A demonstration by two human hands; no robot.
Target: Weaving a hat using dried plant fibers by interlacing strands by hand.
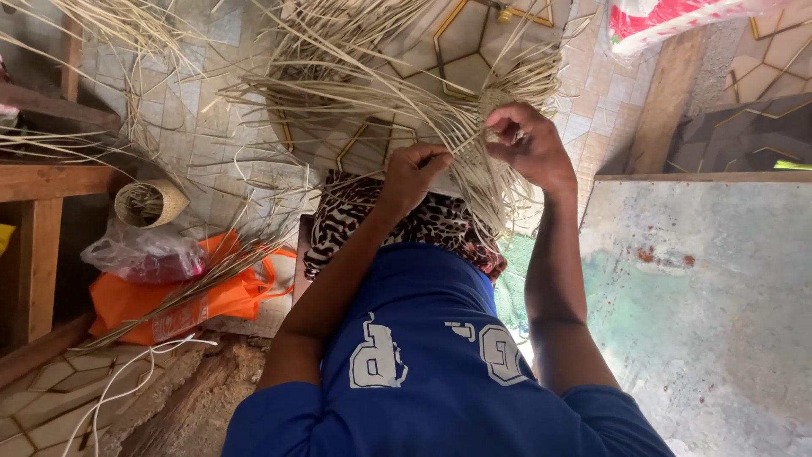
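There are two hands, a left hand (412,173) and a right hand (529,144), and both pinch thin straw strips. There is one half-made woven piece (482,161) between them, with too many loose strips sticking out to count. There is one small finished basket (150,203) on the floor. There is one orange bag (135,300) and one clear plastic bag (139,252) on top of it. There is one bundle of straw (182,296) across the orange bag
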